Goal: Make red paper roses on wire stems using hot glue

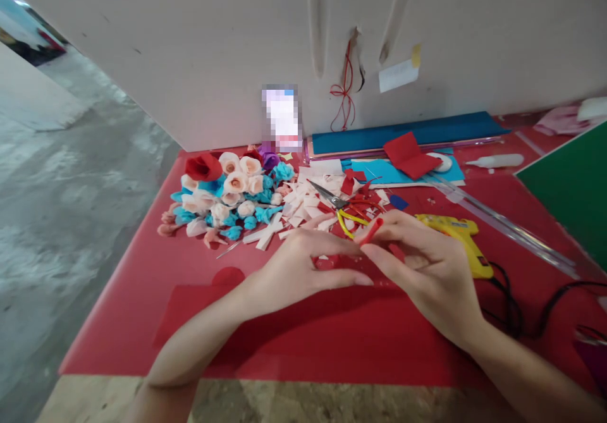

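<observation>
My left hand (303, 271) and my right hand (422, 265) meet over the red table sheet (142, 296), both pinching a small strip of red foam (374, 230) that curls between the fingertips. The strip's lower part is hidden under my fingers. Just behind my hands lie yellow-handled scissors (339, 211) among white and red foam scraps (303, 205). A pile of small foam roses (227, 192) in white, blue, red and purple sits to the left of the scraps.
A yellow glue gun (458, 236) with a black cord lies right of my right hand. Blue and red foam sheets (408, 138) lean by the wall, with a clear ruler (502, 224), a glue bottle (493, 160) and a green sheet (573, 186) at right.
</observation>
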Motion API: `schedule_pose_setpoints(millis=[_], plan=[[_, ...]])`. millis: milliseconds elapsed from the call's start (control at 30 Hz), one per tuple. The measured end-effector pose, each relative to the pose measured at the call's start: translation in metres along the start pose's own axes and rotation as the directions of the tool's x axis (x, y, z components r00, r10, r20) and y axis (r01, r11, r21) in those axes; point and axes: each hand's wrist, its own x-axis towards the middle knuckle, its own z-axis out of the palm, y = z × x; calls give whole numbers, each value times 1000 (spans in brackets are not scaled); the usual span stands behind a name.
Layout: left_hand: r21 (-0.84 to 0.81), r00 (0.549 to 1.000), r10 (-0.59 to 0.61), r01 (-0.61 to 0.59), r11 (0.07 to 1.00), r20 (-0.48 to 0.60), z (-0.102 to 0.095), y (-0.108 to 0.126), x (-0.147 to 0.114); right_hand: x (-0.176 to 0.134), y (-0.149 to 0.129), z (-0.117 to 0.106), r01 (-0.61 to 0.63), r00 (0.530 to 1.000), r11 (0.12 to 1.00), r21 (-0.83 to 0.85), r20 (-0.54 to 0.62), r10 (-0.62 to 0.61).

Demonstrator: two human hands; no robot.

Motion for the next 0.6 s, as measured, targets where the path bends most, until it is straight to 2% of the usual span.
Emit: schedule_pose_setpoints(millis=[100, 233, 400, 600], plan=[[172, 1000, 23, -23, 985, 6, -9, 2, -2, 0, 0, -1, 47, 999, 998, -45, -6, -48], [205, 987, 69, -39, 978, -145, -13, 5, -4, 0, 3, 1, 116, 993, 991, -70, 18, -115], [233, 923, 266, -204, 951, -279, -6, 8, -3, -1, 4, 4, 248, 969, 960, -126, 49, -244], [328, 874, 330, -214, 920, -357, -4, 7, -3, -2, 10, 5, 356, 935, 914, -195, 76, -348]])
